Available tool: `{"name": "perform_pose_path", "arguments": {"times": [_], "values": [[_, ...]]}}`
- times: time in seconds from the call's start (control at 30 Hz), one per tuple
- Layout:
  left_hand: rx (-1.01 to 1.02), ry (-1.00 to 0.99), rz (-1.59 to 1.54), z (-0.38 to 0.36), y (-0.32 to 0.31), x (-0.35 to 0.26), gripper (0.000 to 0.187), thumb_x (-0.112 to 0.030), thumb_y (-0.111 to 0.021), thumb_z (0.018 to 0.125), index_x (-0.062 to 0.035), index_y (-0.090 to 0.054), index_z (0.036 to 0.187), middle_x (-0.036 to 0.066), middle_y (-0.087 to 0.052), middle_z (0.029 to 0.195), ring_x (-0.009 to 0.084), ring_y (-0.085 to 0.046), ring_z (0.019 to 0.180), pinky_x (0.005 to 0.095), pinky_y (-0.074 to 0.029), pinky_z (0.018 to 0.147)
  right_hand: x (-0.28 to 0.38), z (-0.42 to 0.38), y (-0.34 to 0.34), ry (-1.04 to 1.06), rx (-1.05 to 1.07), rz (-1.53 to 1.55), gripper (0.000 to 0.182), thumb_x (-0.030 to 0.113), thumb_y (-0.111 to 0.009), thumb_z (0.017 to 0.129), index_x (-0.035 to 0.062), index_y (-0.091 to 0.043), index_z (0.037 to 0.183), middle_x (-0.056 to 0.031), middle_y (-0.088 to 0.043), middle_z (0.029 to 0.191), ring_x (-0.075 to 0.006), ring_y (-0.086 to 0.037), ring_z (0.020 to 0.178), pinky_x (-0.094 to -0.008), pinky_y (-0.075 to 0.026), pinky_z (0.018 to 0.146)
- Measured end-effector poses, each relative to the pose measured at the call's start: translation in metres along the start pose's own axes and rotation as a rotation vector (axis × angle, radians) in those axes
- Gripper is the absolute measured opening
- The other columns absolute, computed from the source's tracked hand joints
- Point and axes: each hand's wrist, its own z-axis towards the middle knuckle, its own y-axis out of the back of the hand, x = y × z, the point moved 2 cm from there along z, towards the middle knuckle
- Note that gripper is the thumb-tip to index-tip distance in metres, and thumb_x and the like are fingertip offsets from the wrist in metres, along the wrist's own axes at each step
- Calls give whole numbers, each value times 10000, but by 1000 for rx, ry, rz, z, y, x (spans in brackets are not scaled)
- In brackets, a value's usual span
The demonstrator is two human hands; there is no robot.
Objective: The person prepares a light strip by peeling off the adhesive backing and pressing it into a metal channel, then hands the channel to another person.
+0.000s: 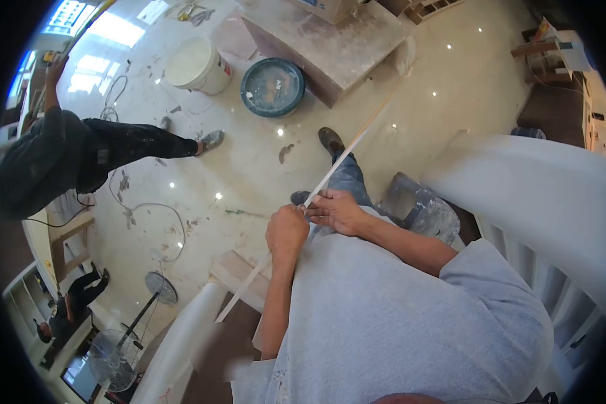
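Observation:
A long, thin pale strip (pixel 347 153) runs diagonally from the floor beyond my feet, past my hands, and on toward the lower left. My left hand (pixel 287 229) is closed round it, knuckles up. Close beside it, almost touching, my right hand (pixel 337 211) pinches the same strip between thumb and fingers. Both hands are in front of my grey shirt, above my shoes. The strip's middle part is hidden behind my left hand and forearm.
A white bucket (pixel 198 65), a dark round tub (pixel 272 87) and a large box-like block (pixel 330 44) stand ahead. A co-worker (pixel 54 158) stands at left, another person (pixel 74 306) lower left. A fan (pixel 114 360), cables and debris lie around; a dusty clear container (pixel 421 209) is at right.

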Motion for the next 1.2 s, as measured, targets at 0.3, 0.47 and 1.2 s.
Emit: {"name": "perform_pose_path", "arguments": {"times": [0.3, 0.47, 1.2], "values": [[42, -96, 29, -1, -22, -6, 349, -299, -556, 955, 5, -717, 892, 269, -688, 899, 466, -664, 860, 529, -517, 771, -24, 17, 18, 183, -110, 86, 166, 157, -575, 977, -8, -568, 998, -122, -644, 882, -201, -651, 743, -343, -552, 648], [68, -141, 49, 3, -23, -8, 357, -293, -540, 963, 16, -715, 915, 281, -685, 912, 479, -657, 878, 544, -507, 769, -22, 18, 24, 180, -93, 103, 164, 154, -588, 949, -10, -579, 942, -119, -635, 839, -190, -637, 689, -338, -549, 599], [-124, -184, 143, -54, 21, 25, 327, -306, -562, 954, -22, -721, 922, 243, -691, 854, 455, -660, 799, 519, -514, 709, 27, 29, 57, 316, -165, 224, 146, 192, -577, 987, 52, -614, 1004, -65, -679, 859, -181, -669, 768, -331, -530, 640]]}}
